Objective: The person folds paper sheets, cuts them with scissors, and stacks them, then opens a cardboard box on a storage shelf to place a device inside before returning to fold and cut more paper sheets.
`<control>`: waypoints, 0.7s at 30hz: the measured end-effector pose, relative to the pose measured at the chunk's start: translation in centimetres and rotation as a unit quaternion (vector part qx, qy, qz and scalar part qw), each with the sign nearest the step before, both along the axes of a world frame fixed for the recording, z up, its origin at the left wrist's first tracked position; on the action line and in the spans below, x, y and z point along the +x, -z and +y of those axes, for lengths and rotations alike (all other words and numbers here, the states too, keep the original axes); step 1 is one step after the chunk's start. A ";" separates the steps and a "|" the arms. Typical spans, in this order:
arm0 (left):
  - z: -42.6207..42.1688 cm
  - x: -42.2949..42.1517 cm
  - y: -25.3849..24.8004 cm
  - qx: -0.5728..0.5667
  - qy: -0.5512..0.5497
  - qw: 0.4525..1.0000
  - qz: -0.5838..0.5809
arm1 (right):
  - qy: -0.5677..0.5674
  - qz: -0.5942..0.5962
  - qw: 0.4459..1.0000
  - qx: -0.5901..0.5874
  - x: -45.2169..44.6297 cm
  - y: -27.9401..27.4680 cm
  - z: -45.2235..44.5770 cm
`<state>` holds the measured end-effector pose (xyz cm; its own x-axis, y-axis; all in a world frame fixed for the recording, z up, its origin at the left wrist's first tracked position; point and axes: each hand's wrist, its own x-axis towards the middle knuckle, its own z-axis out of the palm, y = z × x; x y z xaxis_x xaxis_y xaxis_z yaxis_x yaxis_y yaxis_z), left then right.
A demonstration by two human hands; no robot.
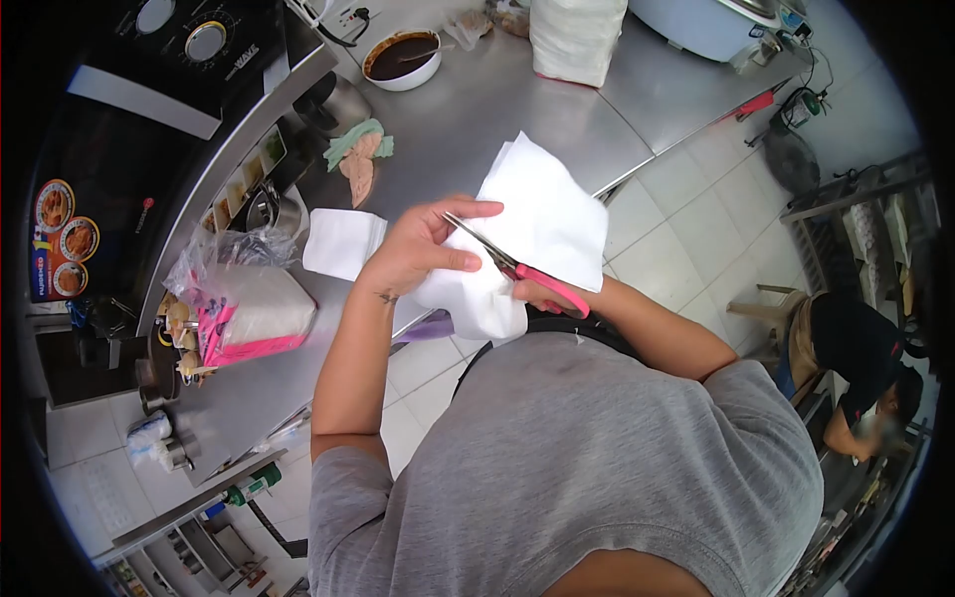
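Note:
My left hand (423, 244) pinches a white paper napkin (547, 214) near its middle, thumb and forefinger reaching over it. The napkin spreads up and to the right, and part hangs down below my fingers. In my right hand (547, 297) is a pair of scissors (537, 282) with pinkish-red handles. Its metal blades lie across the napkin, their tips close to my left forefinger. Whether the blades have cut into it, I cannot tell. To the left, a stack of folded white napkins (343, 244) lies on the steel table.
A plastic-wrapped napkin pack (264, 313) stands left on the steel table (557, 109). Green and peach cloths (358, 159), a bowl of dark sauce (402, 62) and a white bag (577, 40) are farther back. A microwave (149, 90) is upper left. Another person (846, 348) bends over at far right.

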<state>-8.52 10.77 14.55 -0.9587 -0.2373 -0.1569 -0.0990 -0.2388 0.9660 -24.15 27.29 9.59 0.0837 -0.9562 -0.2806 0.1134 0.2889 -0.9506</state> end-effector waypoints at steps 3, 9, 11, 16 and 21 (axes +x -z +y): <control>-0.7 -1.6 0.7 0.014 -0.003 1.000 -0.014 | 0.021 -0.013 0.997 -0.073 -1.3 -0.1 -0.6; -3.7 -5.4 3.0 0.028 -0.048 0.997 -0.053 | -0.091 0.076 0.993 0.014 -7.3 2.2 -5.4; -5.8 -6.2 6.1 0.026 -0.075 0.993 -0.092 | -0.098 0.109 0.989 0.000 -9.8 3.8 -6.7; -10.6 -5.8 16.2 -0.086 -0.139 0.951 -0.261 | -0.095 0.445 0.890 0.006 -18.7 8.2 -8.2; -9.5 -5.2 18.4 -0.053 -0.288 0.931 -0.218 | 0.053 0.596 0.798 -0.071 -23.9 12.5 -11.0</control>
